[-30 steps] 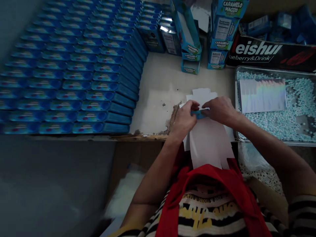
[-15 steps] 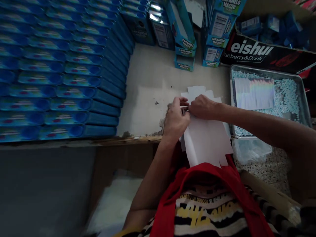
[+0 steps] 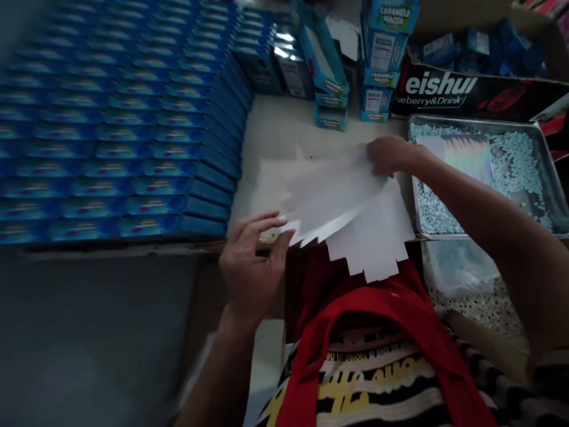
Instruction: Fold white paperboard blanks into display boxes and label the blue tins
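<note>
The left hand (image 3: pixel 253 255) has been drawn farther left of the metal tray (image 3: pixel 444 235), its thumb and fingers now spread; the right hand (image 3: pixel 391 155) has been brought nearer the tray; an upper white sheet (image 3: pixel 331 190) has been lifted and swung away leftward from the tray; a lower white sheet's (image 3: pixel 368 243) notched end has been exposed.

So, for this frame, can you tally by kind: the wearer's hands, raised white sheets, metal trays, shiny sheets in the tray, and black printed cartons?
Hands, left hand and right hand: 2
Raised white sheet: 1
Metal tray: 1
Shiny sheet: 1
Black printed carton: 1
Total: 6
</note>
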Motion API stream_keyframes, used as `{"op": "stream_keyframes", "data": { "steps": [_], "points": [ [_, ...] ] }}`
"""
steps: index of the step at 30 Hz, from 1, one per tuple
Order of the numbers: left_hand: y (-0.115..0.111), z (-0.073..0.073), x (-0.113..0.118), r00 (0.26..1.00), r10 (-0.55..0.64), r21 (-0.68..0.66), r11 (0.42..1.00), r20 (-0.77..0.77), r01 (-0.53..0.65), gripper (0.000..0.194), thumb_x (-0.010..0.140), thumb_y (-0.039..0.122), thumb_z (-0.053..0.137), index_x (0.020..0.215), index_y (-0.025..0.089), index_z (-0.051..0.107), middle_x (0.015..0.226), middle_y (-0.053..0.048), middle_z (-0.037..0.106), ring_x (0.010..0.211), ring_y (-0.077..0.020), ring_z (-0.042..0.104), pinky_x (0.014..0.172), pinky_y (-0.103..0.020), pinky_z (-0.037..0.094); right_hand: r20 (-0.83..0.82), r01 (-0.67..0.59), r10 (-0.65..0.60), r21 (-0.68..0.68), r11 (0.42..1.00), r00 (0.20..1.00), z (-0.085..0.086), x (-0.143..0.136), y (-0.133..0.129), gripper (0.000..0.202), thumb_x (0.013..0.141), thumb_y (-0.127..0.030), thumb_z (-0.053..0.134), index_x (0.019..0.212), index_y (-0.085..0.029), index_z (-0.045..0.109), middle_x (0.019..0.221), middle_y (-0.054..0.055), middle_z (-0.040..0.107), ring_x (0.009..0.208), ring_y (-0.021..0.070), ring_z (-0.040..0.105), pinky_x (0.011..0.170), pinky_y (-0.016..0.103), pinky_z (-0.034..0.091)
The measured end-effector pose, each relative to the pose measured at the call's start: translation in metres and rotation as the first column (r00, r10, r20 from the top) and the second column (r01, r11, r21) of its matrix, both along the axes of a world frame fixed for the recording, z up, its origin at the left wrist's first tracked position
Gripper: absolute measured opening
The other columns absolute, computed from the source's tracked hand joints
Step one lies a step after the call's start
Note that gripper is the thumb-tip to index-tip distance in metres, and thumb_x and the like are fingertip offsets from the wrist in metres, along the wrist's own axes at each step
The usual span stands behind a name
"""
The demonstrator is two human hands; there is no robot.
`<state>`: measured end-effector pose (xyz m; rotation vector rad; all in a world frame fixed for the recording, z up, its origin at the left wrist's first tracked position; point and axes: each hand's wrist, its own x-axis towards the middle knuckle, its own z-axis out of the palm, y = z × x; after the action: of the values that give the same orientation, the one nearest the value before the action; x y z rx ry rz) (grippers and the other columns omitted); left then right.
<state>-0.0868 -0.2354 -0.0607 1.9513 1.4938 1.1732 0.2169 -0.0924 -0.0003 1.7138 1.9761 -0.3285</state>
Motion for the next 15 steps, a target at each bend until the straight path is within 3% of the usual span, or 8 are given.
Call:
{"op": "stream_keyframes", "data": {
  "steps": [1,3,5,6,8,11,13,15],
  "points": [
    [-0.007,-0.001,0.000,0.997,0.083,-0.008,0.997,0.004,-0.083,0.017,0.094,0.038,0.075,0.105,0.026,0.069,0.125,-0.008,0.071,0.125,-0.0277,0.065,0.117,-0.050,0.049,-0.022,0.066,-0.066,-0.012,0.998,0.998,0.002,0.012,-0.009,0.023,0.088,-0.020,0.071,0.098,-0.003,0.081,0.078,0.016,0.077,0.092,0.0305,0.075,0.085,0.039,0.057],
    [-0.019,-0.011,0.004,0.968,0.238,-0.098,0.968,0.079,-0.230,0.029,0.093,0.042,0.076,0.116,0.027,0.065,0.130,-0.009,0.067,0.125,-0.0268,0.064,0.113,-0.046,0.052,-0.107,0.232,-0.241,-0.088,0.969,0.965,0.005,0.033,-0.041,0.037,0.097,-0.033,0.063,0.077,-0.007,0.080,0.060,0.014,0.069,0.070,0.0270,0.072,0.074,0.040,0.057],
    [-0.027,-0.031,0.013,0.906,0.360,-0.266,0.917,0.224,-0.298,0.041,0.091,0.048,0.076,0.121,0.027,0.058,0.125,-0.008,0.065,0.115,-0.0230,0.066,0.103,-0.039,0.056,-0.228,0.320,-0.395,-0.307,0.896,0.890,0.013,0.046,-0.084,0.049,0.100,-0.051,0.060,0.070,-0.016,0.077,0.055,0.010,0.067,0.058,0.0246,0.068,0.063,0.039,0.055],
    [-0.031,-0.041,0.017,0.857,0.422,-0.355,0.882,0.296,-0.311,0.043,0.092,0.052,0.075,0.120,0.026,0.056,0.120,-0.007,0.064,0.109,-0.0207,0.067,0.098,-0.035,0.058,-0.264,0.309,-0.419,-0.372,0.875,0.869,0.019,0.048,-0.103,0.047,0.096,-0.057,0.065,0.070,-0.021,0.076,0.056,0.009,0.067,0.057,0.0245,0.067,0.060,0.039,0.053],
    [-0.041,-0.058,0.025,0.738,0.541,-0.496,0.807,0.404,-0.321,0.043,0.094,0.059,0.069,0.113,0.024,0.053,0.113,-0.006,0.063,0.103,-0.0176,0.066,0.090,-0.030,0.057,-0.342,0.227,-0.364,-0.379,0.897,0.867,0.032,0.044,-0.126,0.048,0.092,-0.066,0.068,0.070,-0.024,0.076,0.058,0.007,0.067,0.059,0.0234,0.068,0.059,0.037,0.050],
    [-0.046,-0.066,0.036,0.633,0.581,-0.604,0.767,0.511,-0.216,0.047,0.097,0.065,0.060,0.116,0.023,0.054,0.120,-0.009,0.063,0.106,-0.0175,0.067,0.088,-0.029,0.057,-0.410,0.157,-0.131,0.030,0.987,0.903,0.037,0.022,-0.105,0.049,0.096,-0.068,0.061,0.087,-0.022,0.078,0.076,0.010,0.075,0.076,0.0246,0.071,0.067,0.035,0.049],
    [-0.035,-0.062,0.048,0.658,0.496,-0.598,0.797,0.567,-0.085,0.054,0.095,0.062,0.065,0.130,0.023,0.053,0.133,-0.013,0.064,0.115,-0.0201,0.068,0.093,-0.031,0.058,-0.352,0.135,-0.028,0.285,0.949,0.936,0.022,0.000,-0.066,0.044,0.093,-0.061,0.069,0.105,-0.019,0.078,0.098,0.013,0.079,0.092,0.0278,0.072,0.075,0.035,0.049],
    [-0.011,-0.056,0.062,0.724,0.400,-0.560,0.828,0.562,-0.022,0.063,0.089,0.052,0.076,0.138,0.022,0.051,0.140,-0.015,0.064,0.123,-0.0231,0.067,0.099,-0.034,0.058,-0.354,0.047,0.039,0.230,0.972,0.934,-0.001,-0.022,-0.025,0.042,0.088,-0.050,0.078,0.112,-0.015,0.077,0.112,0.014,0.078,0.100,0.0271,0.070,0.079,0.033,0.048]
  ]
}}
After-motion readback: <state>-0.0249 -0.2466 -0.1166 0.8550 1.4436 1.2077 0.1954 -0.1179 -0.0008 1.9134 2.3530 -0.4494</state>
